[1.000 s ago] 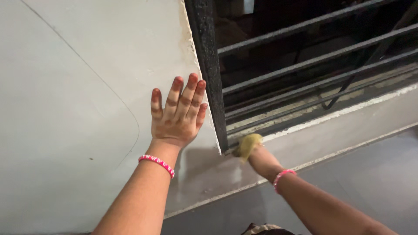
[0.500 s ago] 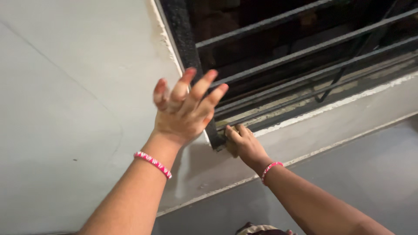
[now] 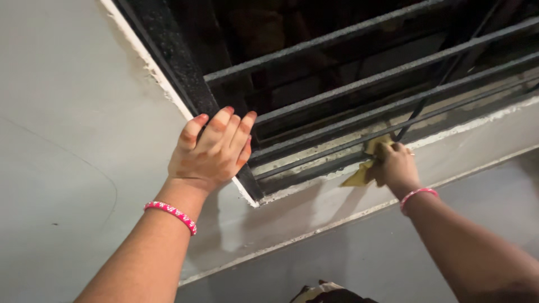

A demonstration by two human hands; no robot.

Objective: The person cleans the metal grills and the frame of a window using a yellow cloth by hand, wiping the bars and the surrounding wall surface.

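My left hand (image 3: 210, 150) rests on the black window frame (image 3: 168, 56) at its lower left corner, fingers laid over the upright post, a pink bead bracelet on the wrist. My right hand (image 3: 396, 165) grips a yellow cloth (image 3: 362, 174) and presses it against the bottom rail and sill of the window, to the right of the corner. That wrist also wears a pink bracelet. Black horizontal grille bars (image 3: 359, 78) run across the dark opening above both hands.
A grey painted wall (image 3: 67, 140) surrounds the window on the left and below. A pale raised ledge (image 3: 314, 227) runs diagonally under the sill. Chipped white plaster edges the frame. A bit of patterned clothing (image 3: 325, 293) shows at the bottom.
My left hand went from flat on the wall to lifted, then onto the frame's corner post. My right hand slid the cloth rightward along the bottom rail. The view shifted right.
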